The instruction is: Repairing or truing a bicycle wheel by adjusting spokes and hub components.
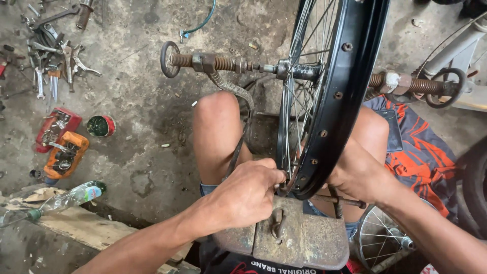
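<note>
The black wheel rim [335, 96] is standing upright in a rusty truing stand [213, 63], its hub sitting between 2 threaded rods, above the person's knees. The left hand [248, 195] is pinching something small at the rim's lower edge, grip clenched; what it holds is too small to tell. The right hand [357, 175] is steadying the rim from behind, its grip hidden. The spokes look fitted, so the work seems well along. On the floor, a red tray [57, 127] and an orange tray [66, 155] are holding small metal parts.
</note>
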